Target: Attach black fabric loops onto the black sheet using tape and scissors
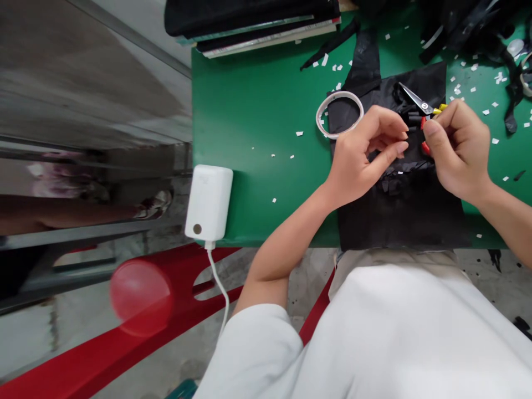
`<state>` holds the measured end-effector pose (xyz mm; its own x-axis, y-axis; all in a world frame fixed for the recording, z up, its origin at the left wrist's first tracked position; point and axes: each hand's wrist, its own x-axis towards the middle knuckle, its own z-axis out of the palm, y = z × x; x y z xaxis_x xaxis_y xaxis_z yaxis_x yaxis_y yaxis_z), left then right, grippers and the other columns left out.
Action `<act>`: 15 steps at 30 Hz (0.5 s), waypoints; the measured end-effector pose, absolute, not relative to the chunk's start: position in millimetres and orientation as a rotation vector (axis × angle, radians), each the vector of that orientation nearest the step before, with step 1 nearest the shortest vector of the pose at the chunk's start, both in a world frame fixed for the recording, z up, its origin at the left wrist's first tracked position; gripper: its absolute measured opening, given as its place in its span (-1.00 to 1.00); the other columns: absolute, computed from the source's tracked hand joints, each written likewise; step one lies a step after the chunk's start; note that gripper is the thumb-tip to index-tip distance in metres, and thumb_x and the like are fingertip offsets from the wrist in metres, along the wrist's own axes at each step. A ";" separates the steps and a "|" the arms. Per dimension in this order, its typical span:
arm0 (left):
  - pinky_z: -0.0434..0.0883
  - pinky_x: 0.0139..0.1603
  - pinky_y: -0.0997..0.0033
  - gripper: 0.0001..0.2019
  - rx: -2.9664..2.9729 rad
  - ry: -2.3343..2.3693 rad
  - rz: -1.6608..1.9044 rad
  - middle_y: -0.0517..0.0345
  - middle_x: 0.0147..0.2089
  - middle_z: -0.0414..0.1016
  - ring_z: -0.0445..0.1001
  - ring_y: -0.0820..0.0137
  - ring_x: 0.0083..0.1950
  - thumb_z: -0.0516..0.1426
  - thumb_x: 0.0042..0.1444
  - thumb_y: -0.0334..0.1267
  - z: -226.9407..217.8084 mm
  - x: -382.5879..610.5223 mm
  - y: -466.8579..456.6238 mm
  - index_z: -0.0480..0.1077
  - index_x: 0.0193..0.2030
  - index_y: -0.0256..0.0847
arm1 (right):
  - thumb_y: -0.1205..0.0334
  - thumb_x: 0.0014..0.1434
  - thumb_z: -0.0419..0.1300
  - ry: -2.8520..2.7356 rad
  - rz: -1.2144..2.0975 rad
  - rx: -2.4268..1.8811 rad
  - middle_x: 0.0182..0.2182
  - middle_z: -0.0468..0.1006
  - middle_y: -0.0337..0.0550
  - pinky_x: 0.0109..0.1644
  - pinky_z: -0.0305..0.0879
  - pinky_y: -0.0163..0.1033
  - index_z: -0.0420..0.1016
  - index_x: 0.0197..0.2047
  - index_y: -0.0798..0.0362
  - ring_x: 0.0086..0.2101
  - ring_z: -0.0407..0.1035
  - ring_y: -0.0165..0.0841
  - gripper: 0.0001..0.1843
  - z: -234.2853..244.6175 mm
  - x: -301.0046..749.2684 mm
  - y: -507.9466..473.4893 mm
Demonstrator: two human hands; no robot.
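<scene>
My right hand (457, 147) is closed round the red and yellow handles of small scissors (418, 102), whose metal blades point up and left. My left hand (366, 152) is curled, its fingertips pinching a small dark piece that I cannot make out clearly, right next to the scissors. Both hands hover over a sheet of black fabric (399, 216) lying on the green table (257, 111). A white ring (319, 116) lies just left of the fabric, near my left hand.
A white power bank (209, 202) with a cable sits at the table's near left edge. Books or folders (257, 27) are stacked at the back. Black scraps (465, 25) pile at the back right, and small white paper bits (474, 88) are scattered about. A red frame (137, 327) stands below.
</scene>
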<state>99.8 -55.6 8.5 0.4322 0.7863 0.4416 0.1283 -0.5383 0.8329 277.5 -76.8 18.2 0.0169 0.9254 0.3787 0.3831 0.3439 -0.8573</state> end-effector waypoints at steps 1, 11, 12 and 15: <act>0.60 -0.27 0.48 -0.79 1.939 0.790 1.126 0.23 -0.20 0.51 0.62 0.49 -0.22 0.08 0.32 -0.02 9.7 99.2 -54.8 0.28 -0.07 -0.07 | -0.13 0.28 0.16 -1.560 0.693 -1.205 -0.63 0.21 -0.30 -0.47 -0.04 -0.17 0.19 -0.50 -0.06 -0.60 0.06 -0.44 -0.55 18.6 277.8 -76.3; 0.54 -0.19 0.36 -0.78 1.934 1.114 1.144 0.18 -0.20 0.46 0.48 0.46 -0.21 0.05 0.32 0.04 23.8 81.0 -32.4 0.21 -0.20 -0.04 | 0.01 0.29 0.15 -1.605 0.722 -1.274 -0.54 0.41 -0.27 -0.41 0.19 -0.18 0.43 -0.32 -0.07 -0.53 0.31 -0.35 -0.78 22.2 290.3 -66.1; 0.53 -0.17 0.36 -0.76 1.960 1.159 1.103 0.17 -0.20 0.48 0.48 0.45 -0.18 0.03 0.33 0.05 21.9 79.3 -29.6 0.21 -0.18 -0.06 | 0.05 0.28 0.17 -1.658 0.653 -1.306 -0.54 0.42 -0.25 -0.39 0.21 -0.18 0.42 -0.35 -0.06 -0.51 0.32 -0.34 -0.79 22.3 291.1 -65.3; 0.50 -0.14 0.36 -0.74 2.031 1.248 0.977 0.16 -0.17 0.51 0.51 0.42 -0.13 -0.01 0.35 0.05 16.5 77.3 -26.2 0.24 -0.15 -0.08 | 0.13 0.28 0.14 -1.950 0.393 -1.396 -0.50 0.46 -0.19 -0.21 0.31 -0.08 0.48 -0.33 -0.03 -0.40 0.39 -0.26 -0.82 21.0 291.9 -64.4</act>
